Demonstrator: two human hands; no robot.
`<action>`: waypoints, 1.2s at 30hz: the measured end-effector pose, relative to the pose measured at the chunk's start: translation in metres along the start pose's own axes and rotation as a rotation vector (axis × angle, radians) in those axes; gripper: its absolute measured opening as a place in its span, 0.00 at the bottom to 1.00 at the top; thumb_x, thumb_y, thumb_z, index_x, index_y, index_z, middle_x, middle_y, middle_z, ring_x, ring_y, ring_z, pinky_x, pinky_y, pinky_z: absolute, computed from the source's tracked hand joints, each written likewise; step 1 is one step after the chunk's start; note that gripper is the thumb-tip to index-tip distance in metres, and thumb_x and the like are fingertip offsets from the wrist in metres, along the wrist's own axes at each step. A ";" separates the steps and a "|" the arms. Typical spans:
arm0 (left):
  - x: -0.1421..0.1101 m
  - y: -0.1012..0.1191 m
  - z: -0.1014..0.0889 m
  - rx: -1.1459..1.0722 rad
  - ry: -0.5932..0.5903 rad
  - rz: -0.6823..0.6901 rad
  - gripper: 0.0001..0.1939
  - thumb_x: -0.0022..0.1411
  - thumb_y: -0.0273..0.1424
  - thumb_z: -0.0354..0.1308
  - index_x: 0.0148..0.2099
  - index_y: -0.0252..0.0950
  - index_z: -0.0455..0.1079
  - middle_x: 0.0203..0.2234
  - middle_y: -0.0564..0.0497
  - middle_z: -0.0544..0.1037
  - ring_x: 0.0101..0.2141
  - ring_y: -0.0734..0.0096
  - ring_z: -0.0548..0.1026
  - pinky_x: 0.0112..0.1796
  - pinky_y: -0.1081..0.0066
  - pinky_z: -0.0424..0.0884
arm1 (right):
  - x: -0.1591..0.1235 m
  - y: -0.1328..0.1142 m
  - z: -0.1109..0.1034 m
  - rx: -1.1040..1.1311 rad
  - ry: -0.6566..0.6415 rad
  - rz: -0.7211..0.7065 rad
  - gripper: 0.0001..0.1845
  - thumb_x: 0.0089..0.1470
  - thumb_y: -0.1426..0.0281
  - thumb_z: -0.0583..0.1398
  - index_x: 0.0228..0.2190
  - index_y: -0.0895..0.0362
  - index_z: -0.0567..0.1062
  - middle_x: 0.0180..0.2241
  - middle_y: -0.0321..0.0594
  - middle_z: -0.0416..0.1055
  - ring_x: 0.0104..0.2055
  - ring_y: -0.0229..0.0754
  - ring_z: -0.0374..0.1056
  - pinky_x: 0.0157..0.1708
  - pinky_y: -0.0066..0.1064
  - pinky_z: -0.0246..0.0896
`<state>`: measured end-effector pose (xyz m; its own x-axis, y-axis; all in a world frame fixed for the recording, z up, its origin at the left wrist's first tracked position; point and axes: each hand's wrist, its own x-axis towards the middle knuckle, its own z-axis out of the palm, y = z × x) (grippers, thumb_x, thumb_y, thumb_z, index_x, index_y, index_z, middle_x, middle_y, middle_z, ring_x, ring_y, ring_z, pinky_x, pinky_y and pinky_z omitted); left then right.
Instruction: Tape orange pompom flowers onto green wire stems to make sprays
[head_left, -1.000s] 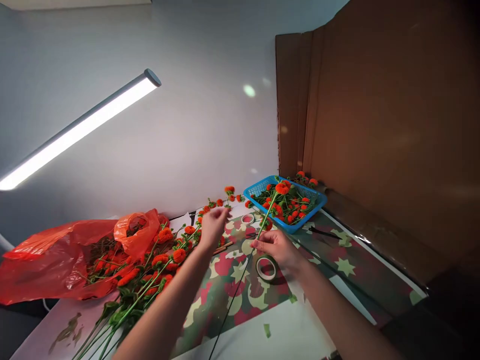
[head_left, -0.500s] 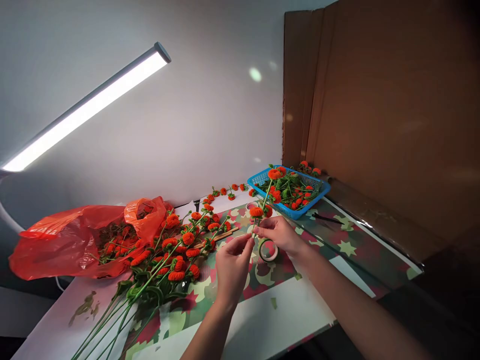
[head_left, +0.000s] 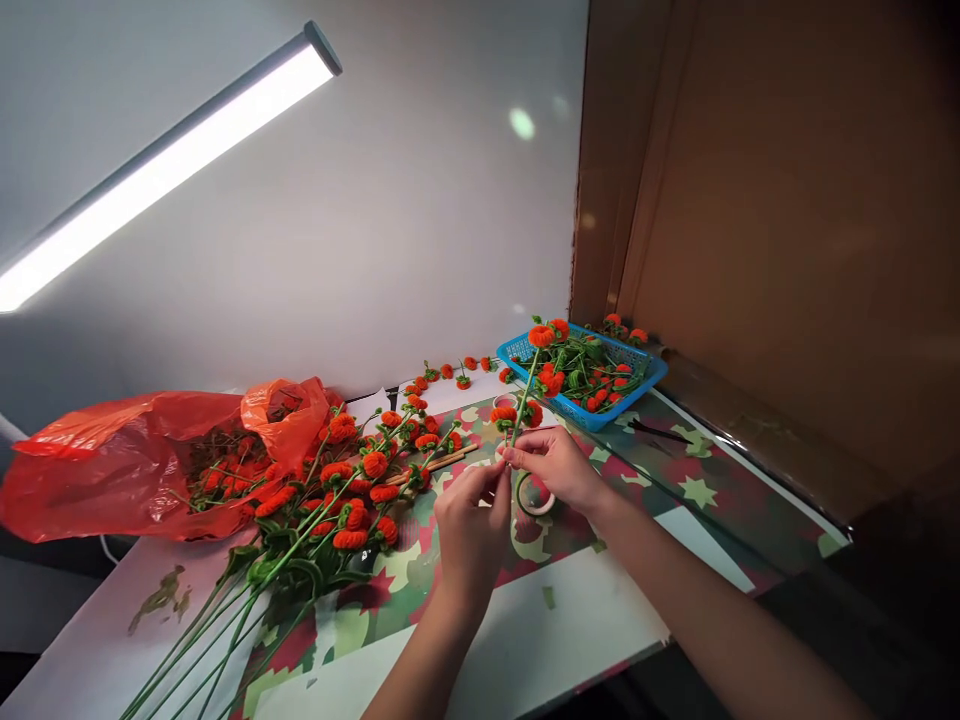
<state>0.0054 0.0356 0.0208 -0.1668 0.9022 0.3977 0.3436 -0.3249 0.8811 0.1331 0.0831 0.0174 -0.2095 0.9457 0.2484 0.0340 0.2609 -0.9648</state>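
Both of my hands meet at the lower stem of an orange artificial flower spray, which stands nearly upright with fuzzy blooms up a green stem. My left hand pinches the stem's lower end between thumb and fingertips. Just above and to the right, my right hand has its thumb and fingers closed on the same stem. Beneath the hands, a roll of green tape lies on the patterned mat. Whether a strip of tape runs to the fingers is too small to make out.
Finished-looking orange flower stems are piled at left beside a red plastic bag of flowers. A blue basket holds more at the back right. Loose blooms line the wall. A lamp hangs upper left; cardboard stands at right.
The camera view has tilted and shifted slightly. Both hands keep their pinch on the stem, and the spray leans a little differently, with its blooms slightly turned.
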 end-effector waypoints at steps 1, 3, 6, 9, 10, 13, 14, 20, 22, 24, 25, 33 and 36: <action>0.000 0.000 0.000 -0.016 0.002 0.007 0.03 0.49 0.33 0.62 0.26 0.41 0.76 0.18 0.52 0.72 0.20 0.70 0.65 0.27 0.72 0.62 | 0.000 0.001 0.000 -0.001 -0.011 -0.008 0.19 0.46 0.55 0.61 0.19 0.59 0.76 0.19 0.36 0.65 0.26 0.38 0.59 0.29 0.29 0.56; -0.001 0.000 0.001 -0.020 0.004 0.034 0.03 0.50 0.32 0.61 0.26 0.42 0.76 0.19 0.52 0.70 0.20 0.72 0.63 0.26 0.73 0.61 | 0.000 0.002 0.000 -0.005 -0.019 -0.025 0.18 0.47 0.56 0.61 0.19 0.59 0.76 0.19 0.36 0.66 0.27 0.39 0.61 0.31 0.30 0.57; -0.002 0.000 0.002 0.026 -0.003 0.075 0.04 0.52 0.31 0.59 0.28 0.41 0.75 0.21 0.51 0.71 0.20 0.73 0.63 0.26 0.74 0.60 | -0.001 0.002 0.000 -0.012 -0.007 -0.049 0.17 0.47 0.57 0.61 0.20 0.58 0.77 0.20 0.37 0.67 0.29 0.40 0.63 0.34 0.31 0.58; 0.000 0.000 0.000 0.059 0.011 0.087 0.06 0.52 0.32 0.59 0.24 0.40 0.73 0.18 0.52 0.68 0.20 0.74 0.62 0.25 0.74 0.60 | -0.003 -0.001 0.000 0.021 -0.033 -0.042 0.17 0.48 0.58 0.61 0.22 0.58 0.78 0.22 0.37 0.68 0.30 0.40 0.64 0.34 0.32 0.58; 0.000 0.000 -0.001 0.054 0.018 0.077 0.07 0.52 0.33 0.59 0.23 0.39 0.72 0.17 0.53 0.68 0.20 0.74 0.62 0.25 0.74 0.59 | -0.003 -0.002 0.000 0.055 -0.059 -0.031 0.16 0.48 0.58 0.61 0.23 0.58 0.78 0.23 0.37 0.69 0.30 0.40 0.64 0.34 0.32 0.58; 0.002 0.002 -0.004 -0.077 0.003 -0.036 0.08 0.51 0.35 0.60 0.26 0.36 0.72 0.17 0.53 0.69 0.18 0.76 0.61 0.21 0.75 0.58 | -0.005 -0.005 0.002 0.206 -0.138 0.015 0.15 0.47 0.58 0.62 0.28 0.57 0.79 0.27 0.38 0.71 0.34 0.42 0.66 0.38 0.34 0.60; 0.003 0.002 -0.005 -0.163 -0.018 -0.103 0.08 0.51 0.36 0.61 0.27 0.35 0.73 0.17 0.53 0.70 0.17 0.77 0.61 0.20 0.75 0.57 | -0.006 -0.005 0.002 0.256 -0.150 0.027 0.15 0.46 0.58 0.62 0.30 0.56 0.79 0.29 0.39 0.72 0.36 0.42 0.66 0.41 0.35 0.60; 0.006 0.000 -0.007 -0.708 -0.196 -0.517 0.14 0.41 0.36 0.66 0.22 0.33 0.66 0.13 0.58 0.65 0.11 0.87 0.53 0.14 0.80 0.47 | -0.009 0.001 -0.002 0.379 -0.247 0.123 0.16 0.43 0.59 0.65 0.33 0.55 0.79 0.31 0.38 0.74 0.39 0.42 0.67 0.44 0.36 0.59; 0.006 -0.001 -0.009 -0.746 -0.260 -0.570 0.15 0.39 0.37 0.67 0.21 0.33 0.65 0.13 0.59 0.65 0.11 0.88 0.52 0.13 0.81 0.47 | -0.010 0.003 -0.004 0.363 -0.284 0.124 0.14 0.44 0.60 0.65 0.29 0.57 0.79 0.28 0.38 0.73 0.35 0.41 0.68 0.41 0.35 0.60; 0.004 -0.001 -0.011 -0.666 -0.305 -0.517 0.15 0.42 0.38 0.65 0.23 0.33 0.67 0.14 0.57 0.66 0.11 0.86 0.55 0.13 0.80 0.50 | -0.010 0.003 -0.006 0.322 -0.270 0.109 0.14 0.44 0.60 0.65 0.25 0.59 0.78 0.24 0.37 0.71 0.32 0.40 0.67 0.38 0.33 0.60; 0.003 -0.001 -0.013 -0.578 -0.311 -0.453 0.14 0.45 0.39 0.64 0.24 0.33 0.68 0.15 0.56 0.67 0.12 0.84 0.58 0.14 0.80 0.53 | -0.010 0.003 -0.006 0.300 -0.243 0.097 0.14 0.44 0.60 0.65 0.24 0.60 0.77 0.23 0.36 0.70 0.31 0.39 0.67 0.36 0.32 0.60; -0.003 0.007 -0.016 0.023 -0.123 0.040 0.08 0.55 0.33 0.57 0.27 0.34 0.71 0.17 0.53 0.70 0.18 0.78 0.65 0.22 0.76 0.62 | -0.006 -0.001 0.002 0.083 -0.067 -0.030 0.13 0.44 0.61 0.65 0.21 0.59 0.76 0.21 0.36 0.69 0.28 0.38 0.64 0.32 0.30 0.58; 0.000 0.008 -0.019 -0.237 -0.236 -0.155 0.11 0.56 0.36 0.56 0.27 0.34 0.69 0.15 0.55 0.67 0.13 0.82 0.61 0.15 0.78 0.56 | -0.007 0.000 0.005 0.206 -0.067 -0.023 0.13 0.44 0.61 0.65 0.23 0.58 0.77 0.24 0.36 0.70 0.30 0.38 0.65 0.33 0.30 0.59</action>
<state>-0.0091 0.0278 0.0330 0.0275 0.9775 0.2092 0.1030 -0.2110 0.9721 0.1298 0.0752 0.0147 -0.2732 0.9231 0.2707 -0.1704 0.2305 -0.9580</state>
